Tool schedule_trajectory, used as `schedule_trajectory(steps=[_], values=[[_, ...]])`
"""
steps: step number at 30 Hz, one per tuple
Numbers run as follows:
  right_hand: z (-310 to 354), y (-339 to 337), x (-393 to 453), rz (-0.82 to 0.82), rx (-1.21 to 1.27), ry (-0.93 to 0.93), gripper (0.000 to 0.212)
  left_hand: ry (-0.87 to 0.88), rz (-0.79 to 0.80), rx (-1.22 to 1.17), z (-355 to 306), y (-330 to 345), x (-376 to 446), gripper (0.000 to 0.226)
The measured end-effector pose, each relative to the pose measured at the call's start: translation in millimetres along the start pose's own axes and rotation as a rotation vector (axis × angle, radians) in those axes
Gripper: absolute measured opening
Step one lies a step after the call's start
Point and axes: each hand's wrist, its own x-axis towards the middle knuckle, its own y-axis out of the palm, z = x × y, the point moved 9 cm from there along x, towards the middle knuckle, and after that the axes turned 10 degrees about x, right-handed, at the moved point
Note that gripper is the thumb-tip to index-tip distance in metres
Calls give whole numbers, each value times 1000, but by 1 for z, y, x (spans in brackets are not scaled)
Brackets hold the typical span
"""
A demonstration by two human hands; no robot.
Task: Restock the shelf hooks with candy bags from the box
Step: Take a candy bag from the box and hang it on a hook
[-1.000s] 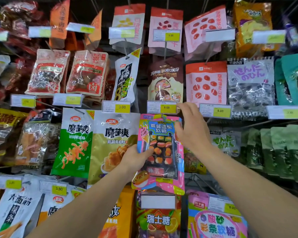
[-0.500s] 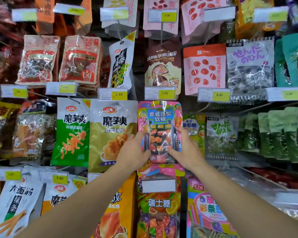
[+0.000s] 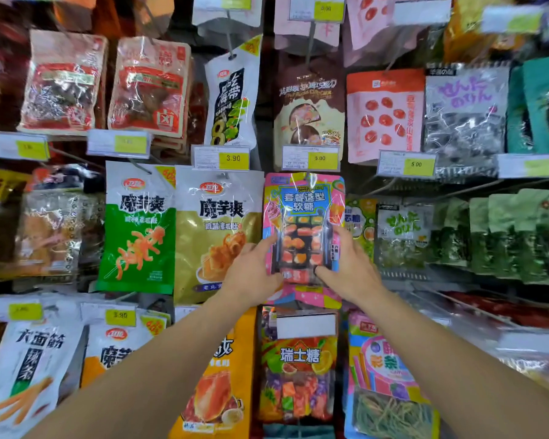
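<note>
A pink candy bag [image 3: 303, 213] printed with sushi-shaped gummies hangs from a shelf hook [image 3: 307, 176] under a 5.00 price tag [image 3: 311, 157]. My left hand [image 3: 251, 274] grips the bag's lower left edge, thumb on its front. My right hand [image 3: 349, 264] grips the lower right edge in the same way. The bag hangs upright between my hands. The box is out of view.
Snack bags crowd every hook around it: a beige bag [image 3: 217, 232] at the left, a green-and-yellow bag [image 3: 360, 223] at the right, a fruit candy bag [image 3: 298, 365] below with a blank tag [image 3: 305, 325]. Wire hooks and price tags jut forward.
My right hand came down from the hook beside the price tag to the bag's lower right edge. The bag now hangs straight on the hook, and both hands stay at its sides.
</note>
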Motion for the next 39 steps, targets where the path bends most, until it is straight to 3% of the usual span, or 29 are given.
schedule_trajectory(steps=[11,20,39], values=[[37,1,-71,-48,-191,72,79,102,-15,-133,12,-16,-44,65],[82,72,-191,94,-223,121,71,70,95,-209,41,-20,-147,54],[137,236,-534,683,-121,356,67,-280,590,-141,189,-10,-499,49]])
